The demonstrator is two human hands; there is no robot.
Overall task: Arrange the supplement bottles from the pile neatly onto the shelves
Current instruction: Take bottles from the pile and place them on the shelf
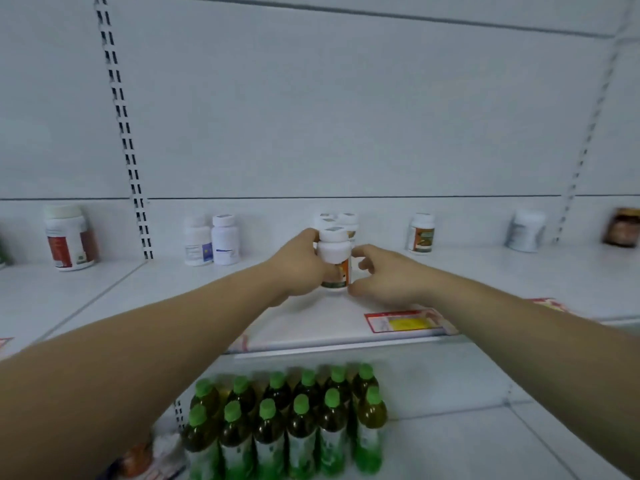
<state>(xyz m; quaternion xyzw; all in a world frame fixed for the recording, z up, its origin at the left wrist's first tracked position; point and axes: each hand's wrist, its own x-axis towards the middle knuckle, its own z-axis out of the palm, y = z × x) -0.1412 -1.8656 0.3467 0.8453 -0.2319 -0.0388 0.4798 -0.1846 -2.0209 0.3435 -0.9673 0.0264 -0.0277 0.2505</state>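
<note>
So both arms are stretched out toward the middle of the frame, over the white metal shelf (pixel 166 292). The left hand (pixel 298 263) is wrapped around a white-capped plastic supplement bottle with an orange label (pixel 335 252), fingers curled round its left side. The bottle is upright, with its base on or just over the shelf, honestly can't tell which. The right hand (pixel 386 277) is right up against the bottle's other side with its fingers half curled. Its index tip and thumb sit at the bottle's edge, but whether it's actually pinching or just beside it I can't make out. Right behind the held bottle is a small cluster of white-capped bottles (pixel 346 218) against the back panel. Left of centre there's a pair of plain white plastic bottles (pixel 224 241) standing side by side, and at the far left a bigger white tub with a red label (pixel 71 239). To the right of the hands there's a lone white bottle with an orange-and-green label (pixel 421 235), then a blurry pale grey bottle (pixel 524 230), then a dark brown jar (pixel 621 226) at the right edge. A red-and-yellow price tag (pixel 403 322) sits on the shelf's front lip under the right wrist. Bottom centre, on the lower shelf (pixel 467 427), two rows of green-capped drink bottles (pixel 287 420) stand packed together.
</note>
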